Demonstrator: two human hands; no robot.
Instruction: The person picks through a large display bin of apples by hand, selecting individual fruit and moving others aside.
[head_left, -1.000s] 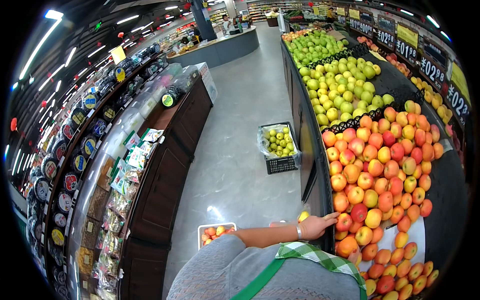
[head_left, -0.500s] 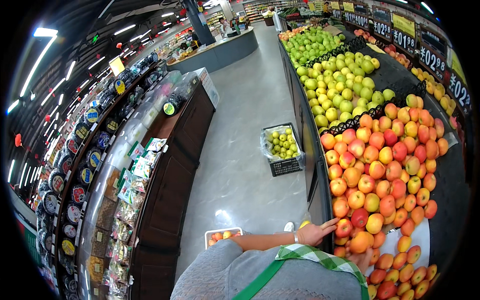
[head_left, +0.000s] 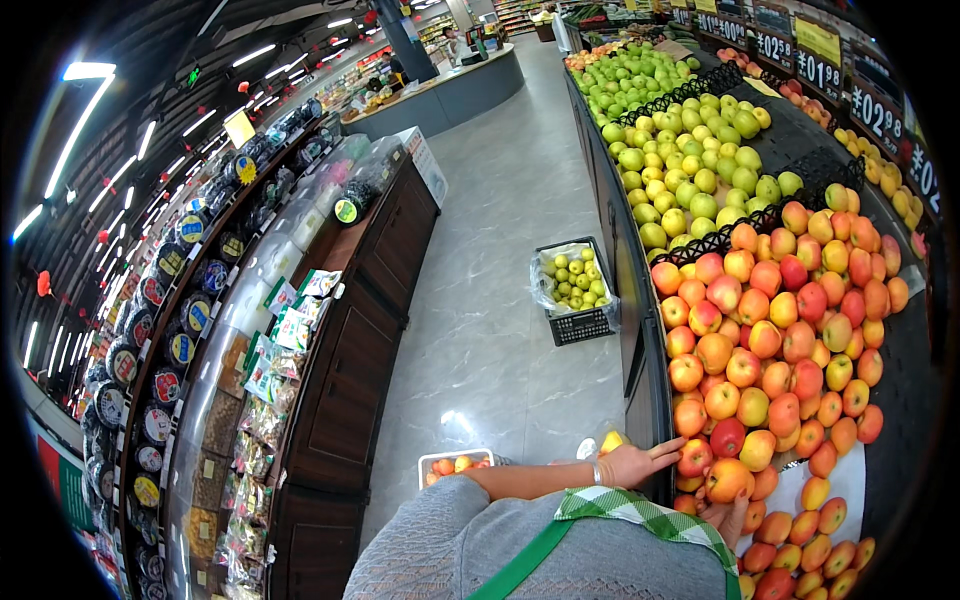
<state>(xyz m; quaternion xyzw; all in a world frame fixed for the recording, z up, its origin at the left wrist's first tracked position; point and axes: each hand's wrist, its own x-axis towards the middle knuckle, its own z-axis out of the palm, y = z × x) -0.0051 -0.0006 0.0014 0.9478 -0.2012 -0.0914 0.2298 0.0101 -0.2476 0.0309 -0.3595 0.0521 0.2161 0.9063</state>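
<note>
One apple (head_left: 727, 480) is cupped by the right hand (head_left: 728, 514), fingers curled round it, over the dark stand (head_left: 897, 440). Left hand (head_left: 630, 466) is held at the stand's edge, fingers extended, slightly spread. Grey floor (head_left: 490, 230): one white basket (head_left: 422, 471), one black crate (head_left: 583, 327). Beyond: one curved counter (head_left: 450, 97).

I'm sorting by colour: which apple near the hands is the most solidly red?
The deep-red apple just beyond the orange apple in the right hand; its neighbours show more yellow or orange.

Red-yellow apples (head_left: 765, 340), green-white checked apron (head_left: 650, 522) (plain green strap (head_left: 522, 560)), grey top (head_left: 440, 545)
</note>
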